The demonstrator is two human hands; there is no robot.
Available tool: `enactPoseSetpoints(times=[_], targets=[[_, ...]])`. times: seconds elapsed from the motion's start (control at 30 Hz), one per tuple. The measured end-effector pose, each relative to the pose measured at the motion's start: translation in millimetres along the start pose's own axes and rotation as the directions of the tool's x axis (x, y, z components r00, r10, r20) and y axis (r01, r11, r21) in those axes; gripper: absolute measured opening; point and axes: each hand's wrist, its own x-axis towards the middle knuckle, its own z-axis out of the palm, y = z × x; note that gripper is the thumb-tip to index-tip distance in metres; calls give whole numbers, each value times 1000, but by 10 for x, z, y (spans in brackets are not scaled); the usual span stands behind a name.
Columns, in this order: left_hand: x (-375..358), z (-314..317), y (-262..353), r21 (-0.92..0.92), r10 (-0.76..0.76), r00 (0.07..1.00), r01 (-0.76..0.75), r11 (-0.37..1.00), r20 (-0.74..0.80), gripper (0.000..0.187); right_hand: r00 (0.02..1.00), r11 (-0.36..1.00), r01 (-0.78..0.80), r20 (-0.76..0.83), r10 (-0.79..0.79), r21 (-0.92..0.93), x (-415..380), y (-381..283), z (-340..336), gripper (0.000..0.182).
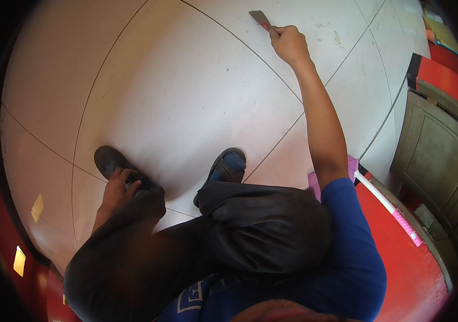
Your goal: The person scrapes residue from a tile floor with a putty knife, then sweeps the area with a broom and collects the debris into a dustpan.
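Observation:
My right hand (290, 44) is wrapped round the handle of a scraper (260, 19) with a flat, wide metal blade. It is stretched out far ahead over the pale tiled floor (186, 91), and the blade points up and to the left. Most of the handle is hidden in the fist; a bit of red shows by the blade. My left hand (118, 190) rests by my dark left shoe (112, 160), its fingers apart and slightly bent near the trouser cuff. Nothing shows in that hand.
Brownish marks (336, 36) lie on the floor right of the scraper. A pink dustpan (315, 182) with a white and pink handle stands by my right arm, beside a red surface (401, 268). A dark cabinet door (435, 145) is at the right. My right sandal (228, 165) is on the tiles.

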Motion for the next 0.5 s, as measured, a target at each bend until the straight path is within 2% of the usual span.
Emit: enactPoseSetpoints(times=[0.1, 0.17, 0.2, 0.23, 0.27, 0.33, 0.4, 0.43, 0.47, 0.5], targets=[[-94, -7, 48, 34, -16, 998, 18, 999, -58, 35, 998, 999, 34, 57, -34, -14, -311, 123, -68, 28], [-65, 15, 67, 104, -7, 990, 22, 994, -140, 34, 989, 989, 143, 31, -144, 22, -403, 500, 106, 28], [-56, 46, 60, 103, -4, 991, 18, 995, -133, 34, 986, 985, 169, 5, -169, 28, -342, 483, 110, 28], [-66, 107, 54, 146, 23, 981, 6, 989, -195, 32, 997, 999, 14, 74, -12, -32, -296, 82, -69, 28], [-67, 171, 54, 188, 58, 964, -9, 982, -259, 29, 998, 999, 8, 70, -5, -41, -127, -65, -48, 28], [-24, 206, -31, 220, 133, 947, -69, 973, -291, 28, 999, 999, 24, 38, -22, -41, 22, -176, -114, 28], [-103, 233, -125, 235, 168, 937, -96, 967, -306, 26, 993, 999, 14, 116, -10, -34, -218, -140, -104, 28], [-91, 226, -150, 281, 231, 918, -140, 950, -323, 25, 992, 999, 24, 126, -20, -37, -337, -54, -22, 28], [-37, 220, -165, 331, 298, 889, -181, 926, -348, 23, 994, 999, 48, 95, -47, -5, -411, 89, 92, 27], [-18, 254, -181, 327, 293, 889, -176, 928, -352, 23, 996, 998, 61, 67, -62, 27, -487, 97, 120, 27]])
